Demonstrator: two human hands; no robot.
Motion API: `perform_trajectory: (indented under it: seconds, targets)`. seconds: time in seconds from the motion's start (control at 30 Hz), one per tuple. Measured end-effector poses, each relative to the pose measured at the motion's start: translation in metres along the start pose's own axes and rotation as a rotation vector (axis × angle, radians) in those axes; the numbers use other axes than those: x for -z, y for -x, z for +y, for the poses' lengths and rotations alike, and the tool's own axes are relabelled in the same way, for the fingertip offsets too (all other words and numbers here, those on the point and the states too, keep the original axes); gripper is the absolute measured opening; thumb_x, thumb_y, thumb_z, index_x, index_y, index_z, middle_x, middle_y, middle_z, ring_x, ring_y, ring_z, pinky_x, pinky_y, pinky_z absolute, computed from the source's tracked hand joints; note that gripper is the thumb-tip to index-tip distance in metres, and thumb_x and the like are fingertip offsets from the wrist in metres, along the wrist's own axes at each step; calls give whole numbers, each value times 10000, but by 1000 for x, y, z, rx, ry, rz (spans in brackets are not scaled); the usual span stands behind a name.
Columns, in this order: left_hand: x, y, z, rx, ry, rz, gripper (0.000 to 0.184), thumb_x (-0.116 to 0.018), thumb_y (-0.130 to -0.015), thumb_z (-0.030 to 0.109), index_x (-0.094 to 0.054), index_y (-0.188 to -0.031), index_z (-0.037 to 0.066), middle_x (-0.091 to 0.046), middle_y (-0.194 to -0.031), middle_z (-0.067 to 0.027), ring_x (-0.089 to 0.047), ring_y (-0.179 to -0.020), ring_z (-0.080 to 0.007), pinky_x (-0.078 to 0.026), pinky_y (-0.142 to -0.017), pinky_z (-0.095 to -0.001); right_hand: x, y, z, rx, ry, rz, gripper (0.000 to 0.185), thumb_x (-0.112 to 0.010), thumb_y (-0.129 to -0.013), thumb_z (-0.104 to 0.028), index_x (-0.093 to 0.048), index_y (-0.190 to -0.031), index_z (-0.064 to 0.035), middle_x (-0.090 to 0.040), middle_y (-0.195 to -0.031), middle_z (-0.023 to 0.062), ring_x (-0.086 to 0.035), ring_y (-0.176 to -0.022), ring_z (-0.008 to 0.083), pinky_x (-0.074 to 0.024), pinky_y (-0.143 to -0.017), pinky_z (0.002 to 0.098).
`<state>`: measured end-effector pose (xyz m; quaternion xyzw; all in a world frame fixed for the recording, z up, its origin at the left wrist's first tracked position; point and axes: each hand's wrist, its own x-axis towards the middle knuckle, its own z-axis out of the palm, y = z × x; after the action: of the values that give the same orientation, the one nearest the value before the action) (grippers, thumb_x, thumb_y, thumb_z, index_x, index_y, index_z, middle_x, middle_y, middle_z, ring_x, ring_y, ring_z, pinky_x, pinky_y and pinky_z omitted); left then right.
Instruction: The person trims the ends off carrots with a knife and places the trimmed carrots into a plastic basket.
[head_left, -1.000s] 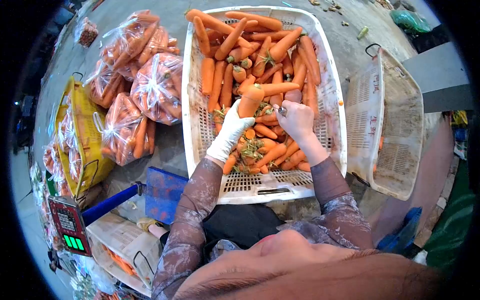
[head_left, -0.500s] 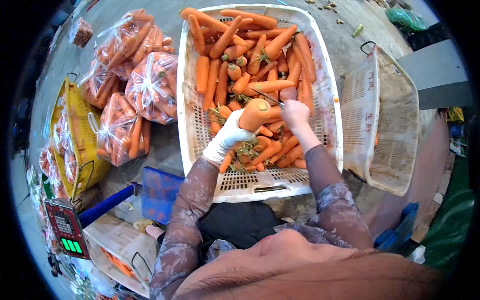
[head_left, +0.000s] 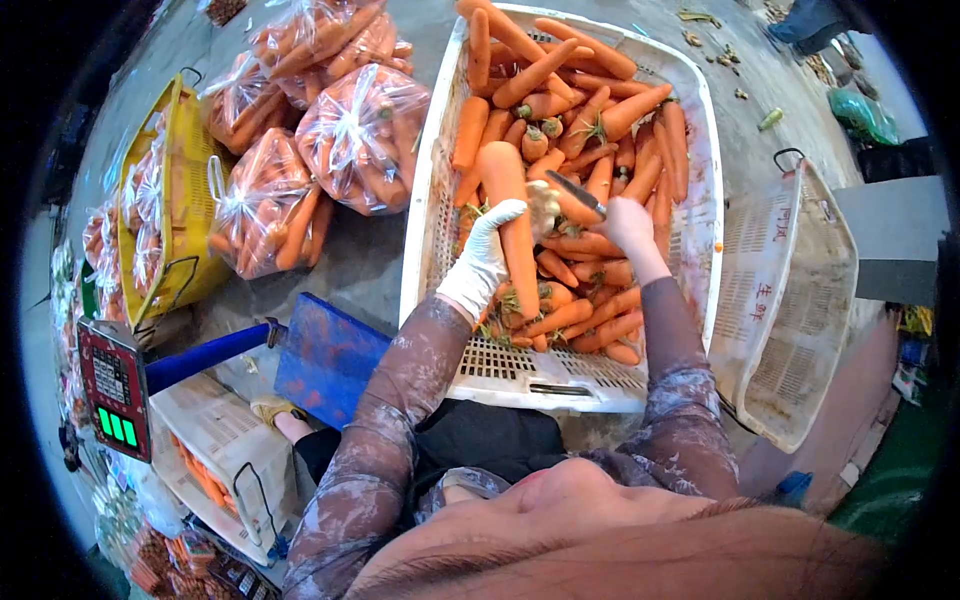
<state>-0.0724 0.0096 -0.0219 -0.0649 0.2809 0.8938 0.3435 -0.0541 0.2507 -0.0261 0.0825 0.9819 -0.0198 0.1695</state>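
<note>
The white-gloved left grip (head_left: 482,262) wraps a thick orange carrot (head_left: 507,205) above a white plastic crate (head_left: 425,190), near its left edge, seemingly steadying it, while the bare right grip (head_left: 630,226) clenches a grey-bladed knife (head_left: 577,194).

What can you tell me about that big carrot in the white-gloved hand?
The carrot is long, thick and orange, with smooth-looking skin and no greens showing on it. Its broad, rounded end points away from the person, and it narrows toward them. The gloved left hand grips its side, above the white crate. Whether it touches the carrots beneath is unclear.
</note>
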Motion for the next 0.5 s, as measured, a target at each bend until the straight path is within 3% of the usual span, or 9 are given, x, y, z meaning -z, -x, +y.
perform_trajectory:
  seconds: [0.03, 0.07, 0.13, 0.2, 0.27, 0.33, 0.43, 0.47, 0.5]
  targets:
    - [-3, 0, 2, -43, 67, 81, 495, -628, -726, 189, -521, -1160, -23, -610, -1058, -147, -609, -887, -238, -503, -813, -304, -7, 6, 5, -65, -292, -202, 321, -678, -788, -290, -626, -970, -31, -647, -738, 106, -616, -622, 215, -475, -529, 340]
    - [-6, 3, 5, -68, 141, 226, 428, -645, -709, 145, -552, -1105, 9, -613, -974, -110, -599, -885, -227, -503, -802, -296, -14, 13, 9, -135, -584, -398, 332, -681, -798, -322, -638, -898, -9, -632, -693, 74, -584, -561, 150, -445, -467, 280]
    - [-3, -5, 2, -221, 78, 419, 417, -686, -690, 200, -548, -1046, 32, -553, -855, -66, -571, -756, -179, -504, -671, -277, -28, 48, 10, -256, -1470, -431, 297, -697, -801, -325, -647, -855, -37, -548, -633, -14, -448, -469, 61, -331, -393, 218]
    - [0, -4, -4, -191, 85, 385, 394, -660, -708, 176, -537, -1053, 31, -540, -847, -67, -565, -805, -164, -499, -720, -267, 0, 85, -3, -310, -1405, -500, 312, -704, -798, -304, -637, -932, -31, -544, -640, -42, -390, -440, 34, -270, -385, 201]
    - [-4, -1, -9, 75, 307, 321, 399, -653, -706, 182, -533, -1065, 57, -547, -876, -73, -557, -854, -198, -488, -797, -297, 9, 107, -18, -176, -1565, -421, 360, -696, -805, -265, -613, -1048, -13, -526, -630, -48, -378, -440, 27, -278, -393, 197]
    - [-31, 10, -7, 156, 280, 293, 457, -623, -715, 265, -520, -1120, 81, -578, -991, -97, -559, -871, -283, -496, -809, -411, 14, 115, -29, 7, -1637, -429, 399, -699, -801, -245, -592, -1087, 13, -523, -625, -44, -385, -445, 30, -292, -401, 196]
    - [-24, 16, -2, 250, 270, -67, 528, -602, -748, 329, -489, -1174, 38, -571, -1085, -138, -563, -973, -301, -470, -883, -430, 11, 106, -29, 67, -1268, -116, 385, -763, -734, -230, -638, -991, 27, -579, -620, -4, -503, -511, 49, -401, -463, 198]
    - [-20, 16, -4, 251, 269, -68, 528, -602, -748, 329, -489, -1174, 38, -571, -1085, -138, -563, -973, -301, -470, -883, -430, 5, 103, -25, 141, -1095, 75, 364, -785, -708, -226, -658, -935, 29, -597, -620, 12, -542, -541, 57, -437, -491, 202]
    - [-33, 23, 2, 273, 273, -85, 562, -606, -751, 340, -470, -1201, 32, -567, -1102, -148, -564, -990, -306, -473, -884, -435, 23, 107, -28, 58, -1146, 64, 290, -809, -673, -216, -667, -787, 10, -624, -631, 30, -575, -578, 66, -472, -532, 217]
